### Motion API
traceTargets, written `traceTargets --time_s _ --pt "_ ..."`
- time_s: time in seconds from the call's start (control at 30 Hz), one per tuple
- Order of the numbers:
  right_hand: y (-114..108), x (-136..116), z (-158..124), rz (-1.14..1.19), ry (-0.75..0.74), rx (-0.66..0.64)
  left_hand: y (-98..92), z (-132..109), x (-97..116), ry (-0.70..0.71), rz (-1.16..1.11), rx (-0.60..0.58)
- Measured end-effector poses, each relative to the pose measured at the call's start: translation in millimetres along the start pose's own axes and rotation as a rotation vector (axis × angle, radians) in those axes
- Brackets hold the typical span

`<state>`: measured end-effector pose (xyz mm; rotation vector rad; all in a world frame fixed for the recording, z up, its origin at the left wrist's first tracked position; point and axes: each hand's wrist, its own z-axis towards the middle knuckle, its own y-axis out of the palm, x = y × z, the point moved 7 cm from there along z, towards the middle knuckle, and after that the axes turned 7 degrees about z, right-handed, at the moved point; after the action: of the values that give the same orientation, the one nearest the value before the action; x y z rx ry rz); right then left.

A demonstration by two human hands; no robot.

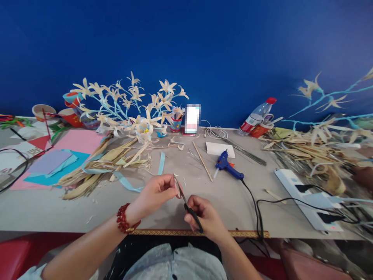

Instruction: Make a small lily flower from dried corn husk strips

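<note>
My right hand [202,214] is wrapped round the black handles of a pair of scissors [191,214], whose blades point up and to the left. My left hand [160,189], below a red bead bracelet [124,219], is closed in a pinch right at the blades. A small pale sliver seems to be between its fingertips, too small to name. Left of my hands lies a light blue ribbon [125,182] beside a bundle of dried husks [87,182]. Tiny pale scraps are scattered on the grey table [113,212].
A blue glue gun [229,165] with a black cord lies at right, near a white power strip [305,200]. Husk flowers on blue stems [116,107] stand behind. A stick [203,161], a tilted bottle [256,116] and coloured paper [55,163] surround the workspace. Another person's hand [363,177] shows far right.
</note>
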<state>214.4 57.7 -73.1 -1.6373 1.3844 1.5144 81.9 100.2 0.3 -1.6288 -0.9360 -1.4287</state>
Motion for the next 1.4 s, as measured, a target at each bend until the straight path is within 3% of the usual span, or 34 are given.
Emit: traceTargets --time_s 0.73,1.4 --pt "-9.9 0.9 0.1 -0.031 0.01 0.018 -3.5 0.8 2.3 -0.032 -0.068 -0.065" --pt "-0.1 6.9 1.4 0.108 0.007 -0.075 0.0 -1.0 3.2 -0.019 -0.058 -0.069"
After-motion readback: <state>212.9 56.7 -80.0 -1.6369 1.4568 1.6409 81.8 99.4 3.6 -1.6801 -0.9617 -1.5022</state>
